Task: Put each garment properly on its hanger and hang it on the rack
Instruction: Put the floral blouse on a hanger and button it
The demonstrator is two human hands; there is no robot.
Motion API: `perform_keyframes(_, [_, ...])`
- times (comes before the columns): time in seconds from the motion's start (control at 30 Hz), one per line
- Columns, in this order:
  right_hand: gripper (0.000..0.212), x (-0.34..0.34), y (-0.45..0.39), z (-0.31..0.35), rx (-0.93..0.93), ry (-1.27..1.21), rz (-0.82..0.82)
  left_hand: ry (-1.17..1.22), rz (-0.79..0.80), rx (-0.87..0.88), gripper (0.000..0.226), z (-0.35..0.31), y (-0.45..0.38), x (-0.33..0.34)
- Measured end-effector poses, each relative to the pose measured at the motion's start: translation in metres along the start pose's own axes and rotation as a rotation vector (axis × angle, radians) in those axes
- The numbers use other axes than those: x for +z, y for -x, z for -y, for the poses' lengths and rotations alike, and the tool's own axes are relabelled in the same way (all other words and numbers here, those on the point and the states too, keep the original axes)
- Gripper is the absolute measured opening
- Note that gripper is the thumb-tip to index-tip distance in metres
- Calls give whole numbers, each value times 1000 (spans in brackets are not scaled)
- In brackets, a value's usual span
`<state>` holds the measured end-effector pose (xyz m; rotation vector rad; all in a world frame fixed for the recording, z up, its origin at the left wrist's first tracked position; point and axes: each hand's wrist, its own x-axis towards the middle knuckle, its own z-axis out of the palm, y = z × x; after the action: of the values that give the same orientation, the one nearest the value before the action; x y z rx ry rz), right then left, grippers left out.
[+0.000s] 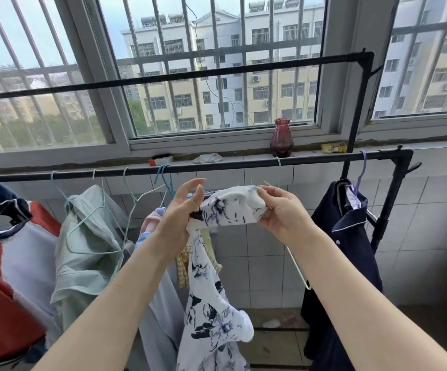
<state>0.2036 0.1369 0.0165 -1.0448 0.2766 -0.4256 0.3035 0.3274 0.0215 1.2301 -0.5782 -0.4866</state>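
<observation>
White garment (pixel 217 303) with navy floral print, black rack (pixel 217 165)

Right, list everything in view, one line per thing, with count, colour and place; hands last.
floral garment: one, white with dark print, held at centre, hanging down
white wire hanger: one, partly inside the floral garment, below the right hand
clothes rack: one, black, lower rail across the middle, upper rail behind
navy shirt: one, on a lilac hanger, right end of the rail
pale green shirt: one, hanging askew, left of centre
red and grey garment: one, far left
empty hangers: several, blue and pale green, on the rail
vase: one, dark red glass, window sill
yellow box: one, sill, right
left hand: pinches the floral garment
right hand: pinches its other end
</observation>
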Motion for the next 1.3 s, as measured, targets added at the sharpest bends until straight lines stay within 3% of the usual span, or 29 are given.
perform_keyframes(0.07, [11,4,1,1,-16,12,-12,-159,101,16,61,1,3,5])
perform_keyframes(0.17, [23,12,2,4,-51,-63,30,-403,78,89,24,7,4,15])
perform_keyframes(0.23, [33,12,2,7,-41,-143,54,-350,-66,134,3,11,0,16])
perform_keyframes(0.3, [27,11,5,8,-14,-120,115,-256,-161,127,11,11,-3,14])
perform_keyframes(0.33, [18,10,8,9,8,-78,161,-234,-178,120,12,11,-4,14])
perform_keyframes(0.43, [31,7,12,7,23,216,244,-215,-175,104,11,9,-5,14])
perform_keyframes(0.53, [12,6,13,3,-83,368,150,-155,-196,74,12,9,-6,14])
perform_keyframes(0.67, [6,-5,7,11,-26,-88,-19,-91,-216,51,23,10,-7,10])
perform_keyframes(0.73, [3,-10,6,15,3,-271,-43,-73,-231,42,18,10,-7,9])
perform_keyframes(0.83, [9,-14,6,14,-24,-268,-13,-14,-270,28,14,7,-8,7])
perform_keyframes(0.97, [17,-12,5,12,-39,-269,-92,56,-307,37,21,3,-12,12])
perform_keyframes(1.1, [15,-10,6,0,26,26,-86,132,-337,-12,27,0,-17,23])
perform_keyframes(1.23, [36,-14,8,-21,29,301,-160,252,-353,-175,30,-3,-20,31])
perform_keyframes(1.3, [41,-16,15,-29,20,551,-30,326,-370,-211,34,-7,-24,34])
